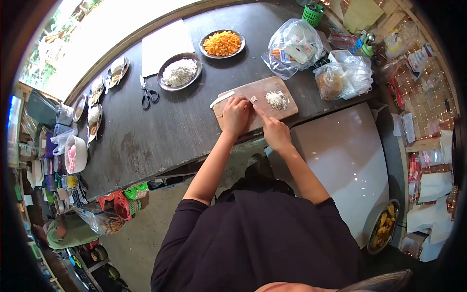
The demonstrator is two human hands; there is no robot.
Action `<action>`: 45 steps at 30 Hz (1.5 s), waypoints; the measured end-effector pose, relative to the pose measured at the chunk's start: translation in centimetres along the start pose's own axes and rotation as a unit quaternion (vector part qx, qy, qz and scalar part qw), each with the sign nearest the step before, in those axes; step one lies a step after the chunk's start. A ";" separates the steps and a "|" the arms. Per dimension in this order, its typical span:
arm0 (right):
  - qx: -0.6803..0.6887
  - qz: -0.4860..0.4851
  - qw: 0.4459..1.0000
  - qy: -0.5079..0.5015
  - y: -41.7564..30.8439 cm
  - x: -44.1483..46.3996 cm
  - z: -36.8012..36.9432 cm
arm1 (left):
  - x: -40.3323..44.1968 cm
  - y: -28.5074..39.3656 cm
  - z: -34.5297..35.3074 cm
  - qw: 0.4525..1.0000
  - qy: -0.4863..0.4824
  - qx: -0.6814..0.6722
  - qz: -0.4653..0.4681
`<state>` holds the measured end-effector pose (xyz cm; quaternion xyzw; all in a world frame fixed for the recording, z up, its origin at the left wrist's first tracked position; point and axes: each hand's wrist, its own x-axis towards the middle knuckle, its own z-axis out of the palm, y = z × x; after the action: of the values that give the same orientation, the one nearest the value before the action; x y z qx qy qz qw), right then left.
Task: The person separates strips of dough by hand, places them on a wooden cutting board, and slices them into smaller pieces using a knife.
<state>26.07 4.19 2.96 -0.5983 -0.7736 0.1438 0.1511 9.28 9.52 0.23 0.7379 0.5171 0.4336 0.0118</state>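
Note:
A wooden cutting board [267,89] lies near the front edge of the dark table. My left hand [235,116] rests on its left part, fingers curled together; what they press on is hidden. A pale strip [222,100], perhaps a blade or a piece of food, lies beyond those fingers. My right hand [276,132] is at the board's front edge, index finger stretched forward and the other fingers folded; whether it grips a handle is hidden. Small white bits [253,99] lie just beyond that fingertip. A heap of white shreds [277,100] sits on the board's right side.
Beyond the board stand a plate of white shreds [179,72] and a plate of orange pieces [222,44]. Black scissors [149,94] lie at the left. Plastic bags [297,44] sit at the back right. A white basket [75,154] stands far left. A person's green clothing [73,231] shows lower left.

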 end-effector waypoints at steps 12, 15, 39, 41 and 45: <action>0.002 0.072 0.997 -0.019 0.2 1.8 -2.1 | 0.0 0.4 -0.4 0.999 -0.029 -0.018 -0.036; 0.068 0.033 0.997 0.024 0.6 1.3 -2.6 | 0.1 0.6 -0.7 0.998 -0.036 -0.020 -0.039; 0.097 0.010 0.993 -0.060 0.0 0.7 -2.6 | 0.6 0.9 -0.9 0.998 -0.053 -0.018 -0.032; 0.090 0.021 0.994 -0.055 -0.5 0.8 -2.4 | 0.4 0.7 -1.0 0.998 -0.059 -0.019 -0.027; 0.082 0.068 0.992 -0.062 -1.7 1.2 -2.2 | 0.4 -0.1 -1.1 0.996 -0.080 -0.021 0.011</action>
<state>25.17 5.08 5.75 -0.6252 -0.7245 0.2537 0.1411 8.55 9.42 1.14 0.7753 0.4972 0.3841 0.0645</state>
